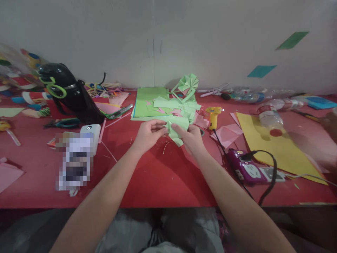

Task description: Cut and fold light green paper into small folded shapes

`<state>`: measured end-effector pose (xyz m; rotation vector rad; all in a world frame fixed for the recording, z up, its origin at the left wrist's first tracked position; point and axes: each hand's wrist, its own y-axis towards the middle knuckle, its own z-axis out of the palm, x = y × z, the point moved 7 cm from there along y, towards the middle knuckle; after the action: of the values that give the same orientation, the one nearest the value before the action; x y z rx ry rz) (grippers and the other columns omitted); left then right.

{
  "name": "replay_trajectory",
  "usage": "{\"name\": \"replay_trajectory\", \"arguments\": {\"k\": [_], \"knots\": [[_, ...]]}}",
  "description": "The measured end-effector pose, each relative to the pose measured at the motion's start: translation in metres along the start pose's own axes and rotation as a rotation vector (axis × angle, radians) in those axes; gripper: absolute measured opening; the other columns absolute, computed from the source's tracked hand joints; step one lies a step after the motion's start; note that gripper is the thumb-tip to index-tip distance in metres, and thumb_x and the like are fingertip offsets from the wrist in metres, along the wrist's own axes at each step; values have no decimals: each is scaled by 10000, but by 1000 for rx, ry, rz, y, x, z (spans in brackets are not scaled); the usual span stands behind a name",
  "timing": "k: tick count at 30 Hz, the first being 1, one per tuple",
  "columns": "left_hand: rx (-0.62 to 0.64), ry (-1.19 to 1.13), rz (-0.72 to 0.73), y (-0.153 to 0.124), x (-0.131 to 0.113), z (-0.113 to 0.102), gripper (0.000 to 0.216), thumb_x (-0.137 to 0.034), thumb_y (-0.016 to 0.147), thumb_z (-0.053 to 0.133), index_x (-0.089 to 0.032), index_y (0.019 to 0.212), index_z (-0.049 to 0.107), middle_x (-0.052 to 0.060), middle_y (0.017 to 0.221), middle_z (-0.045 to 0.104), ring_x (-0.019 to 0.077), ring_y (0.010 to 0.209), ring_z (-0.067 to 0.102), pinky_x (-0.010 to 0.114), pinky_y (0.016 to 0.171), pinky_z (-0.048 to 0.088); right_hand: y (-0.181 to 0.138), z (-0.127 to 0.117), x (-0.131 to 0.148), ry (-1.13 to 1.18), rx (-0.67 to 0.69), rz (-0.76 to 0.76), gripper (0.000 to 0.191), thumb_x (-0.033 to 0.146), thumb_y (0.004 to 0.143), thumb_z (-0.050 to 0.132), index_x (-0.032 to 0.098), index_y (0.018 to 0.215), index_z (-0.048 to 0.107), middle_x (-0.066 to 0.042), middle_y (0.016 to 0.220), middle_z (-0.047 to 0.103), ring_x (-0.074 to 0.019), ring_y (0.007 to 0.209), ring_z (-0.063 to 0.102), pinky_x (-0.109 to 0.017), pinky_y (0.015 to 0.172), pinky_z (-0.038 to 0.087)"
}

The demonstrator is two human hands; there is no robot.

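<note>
The left hand (150, 135) pinches the green paper (179, 123) at its left edge. The right hand's (192, 138) grip closes on its lower corner, above the worktop's (158, 175) middle. Fingers pressed close beside the crease would likely make a sharper fold.

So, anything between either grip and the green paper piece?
Nothing visible. The left grip and right grip both pinch the green paper piece; the pile of green scraps lies beyond it, toward the wall.
</note>
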<state>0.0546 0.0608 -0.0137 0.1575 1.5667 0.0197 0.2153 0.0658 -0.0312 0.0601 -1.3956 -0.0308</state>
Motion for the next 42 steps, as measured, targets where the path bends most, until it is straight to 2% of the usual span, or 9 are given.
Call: {"name": "replay_trajectory", "arguments": {"k": [6, 13, 17, 21, 27, 30, 33, 36, 42], "knots": [[15, -22, -15, -1, 2, 3, 277, -321, 720, 815, -143, 902, 707, 52, 791, 747, 165, 687, 710, 327, 713, 604, 0, 2, -1, 64, 2, -5, 346, 456, 696, 828, 164, 873, 772, -79, 869, 761, -218, 757, 691, -351, 712, 556], [-11, -72, -40, -1, 5, 4, 231, -266, 702, 816, -140, 847, 688, 33, 714, 725, 153, 619, 692, 313, 662, 592, -1, 4, 0, 58, 14, -7, 363, 472, 697, 821, 165, 885, 771, -87, 915, 774, -233, 809, 708, -360, 753, 572], [-5, -76, -43, -1, 5, 5, 200, -264, 720, 796, -146, 810, 662, 17, 675, 694, 139, 596, 671, 288, 625, 569, -2, 4, -1, 58, 14, 8, 347, 468, 701, 820, 161, 855, 769, -83, 888, 768, -207, 761, 689, -339, 717, 560], [19, -108, -51, -1, 6, 6, 264, -289, 682, 831, -147, 810, 649, 15, 687, 691, 139, 608, 670, 298, 648, 568, -3, 5, 0, 48, 20, 8, 336, 468, 705, 818, 164, 838, 766, -76, 857, 757, -196, 736, 674, -327, 690, 542], [23, -76, -73, -2, 3, 4, 319, -291, 674, 839, -150, 894, 655, 17, 658, 683, 160, 619, 680, 313, 668, 566, -3, 5, 6, -55, 3, -29, 351, 489, 721, 791, 153, 810, 743, -50, 767, 711, -170, 685, 615, -299, 644, 492], [50, -94, -116, -4, 2, 6, 324, -364, 714, 807, -159, 926, 672, 14, 705, 681, 161, 629, 673, 309, 656, 556, -6, 6, 10, -94, 1, -45, 319, 463, 735, 785, 151, 774, 730, -28, 716, 672, -138, 634, 558, -277, 606, 451], [8, -31, -32, -3, -6, 2, 296, -441, 752, 771, -169, 844, 696, 4, 737, 656, 128, 636, 612, 275, 637, 511, -8, 9, 11, -118, 34, -49, 306, 453, 747, 778, 152, 755, 727, -8, 669, 628, -114, 591, 503, -266, 578, 422], [-31, 65, 61, -3, -12, -1, 239, -414, 783, 743, -179, 767, 701, -17, 648, 591, 111, 612, 536, 254, 618, 447, -8, 11, 11, -143, 64, -43, 330, 477, 741, 778, 153, 731, 718, -1, 636, 603, -110, 572, 478, -262, 553, 403], [-46, -9, -10, 0, -5, -4, 202, -367, 769, 727, -180, 712, 675, -21, 607, 550, 119, 594, 508, 260, 605, 410, -9, 16, 15, -184, 110, -52, 358, 500, 731, 780, 152, 813, 753, -33, 712, 667, -137, 625, 544, -277, 585, 444]]}}
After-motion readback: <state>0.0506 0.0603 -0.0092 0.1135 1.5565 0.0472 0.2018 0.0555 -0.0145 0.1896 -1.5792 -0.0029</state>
